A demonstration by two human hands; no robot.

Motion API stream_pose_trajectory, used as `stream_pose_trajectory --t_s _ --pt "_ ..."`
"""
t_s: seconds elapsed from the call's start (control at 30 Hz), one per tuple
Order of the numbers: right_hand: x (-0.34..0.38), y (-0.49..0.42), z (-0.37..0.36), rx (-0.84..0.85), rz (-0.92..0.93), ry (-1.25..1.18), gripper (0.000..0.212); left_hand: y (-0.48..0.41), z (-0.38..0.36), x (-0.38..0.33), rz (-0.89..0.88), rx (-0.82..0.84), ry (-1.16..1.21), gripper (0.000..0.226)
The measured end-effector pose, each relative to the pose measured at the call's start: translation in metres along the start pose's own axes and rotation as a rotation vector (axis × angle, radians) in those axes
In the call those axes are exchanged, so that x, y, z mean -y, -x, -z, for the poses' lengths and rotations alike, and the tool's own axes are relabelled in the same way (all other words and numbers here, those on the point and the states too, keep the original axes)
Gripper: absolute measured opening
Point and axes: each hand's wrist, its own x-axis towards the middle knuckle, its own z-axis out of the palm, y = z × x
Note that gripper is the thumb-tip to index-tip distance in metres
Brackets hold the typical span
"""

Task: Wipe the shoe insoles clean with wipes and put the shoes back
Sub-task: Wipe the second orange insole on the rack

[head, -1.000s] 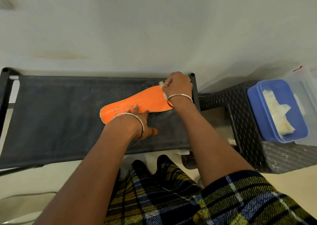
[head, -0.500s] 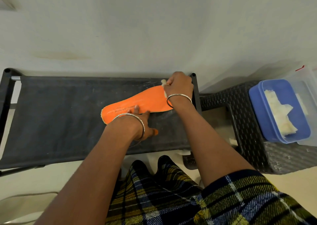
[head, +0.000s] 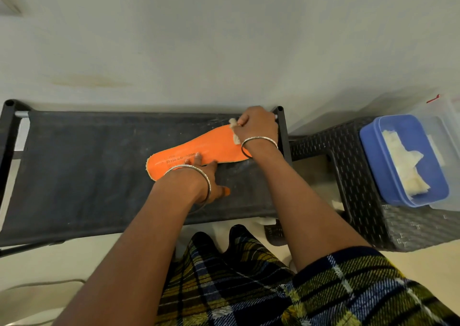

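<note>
An orange insole point(head: 204, 149) lies flat on the black fabric shelf point(head: 87, 166), its printed end toward the left. My left hand point(head: 199, 176) presses down on the insole's near edge with straight fingers. My right hand point(head: 256, 124) is curled round a small off-white wipe point(head: 233, 124) at the insole's right end, close to the shelf's corner post. Most of the wipe is hidden under the hand. No shoe is in view.
To the right, a dark wicker stool point(head: 361, 176) carries a blue tub point(head: 378, 161) holding more wipes point(head: 403, 161), with a clear plastic box point(head: 445, 131) behind it. A pale wall rises right behind the shelf. My plaid-clad legs fill the lower part of the view.
My right hand with the wipe has barely shifted at the insole's right end. My left hand stays put on the near edge.
</note>
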Motion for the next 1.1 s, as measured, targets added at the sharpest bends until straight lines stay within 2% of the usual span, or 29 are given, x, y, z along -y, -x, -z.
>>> stream_pose_trajectory --t_s 0.13,0.33,0.57,0.7,0.83,0.9,1.03,1.1 --pt "-0.007 -0.005 -0.006 -0.019 -0.038 0.062 0.022 0.001 0.000 -0.002 0.003 -0.001 0.006 0.081" --pt "0.027 0.011 -0.020 0.298 0.188 0.072 0.016 -0.001 -0.001 -0.003 0.008 -0.021 0.034 0.084" --pt "-0.015 -0.013 0.005 0.164 -0.116 0.101 0.031 -0.001 0.000 0.000 0.006 0.006 -0.014 0.082" --pt "-0.001 -0.004 -0.003 0.130 0.001 0.192 0.027 -0.004 -0.002 -0.001 0.007 -0.012 0.009 0.082" --pt "0.021 0.013 -0.018 0.292 0.181 0.151 0.023 -0.007 -0.004 0.001 -0.002 -0.044 0.039 0.085" --pt "0.019 0.010 -0.013 0.269 0.144 0.154 0.024 -0.006 -0.003 0.001 -0.005 -0.036 0.028 0.083" --pt "-0.005 -0.001 0.013 0.078 -0.077 0.187 0.036 -0.006 -0.002 0.003 -0.008 -0.011 0.001 0.082" --pt "-0.013 -0.001 0.019 0.014 -0.104 0.242 0.031 -0.006 -0.002 0.003 -0.003 -0.004 -0.006 0.082"
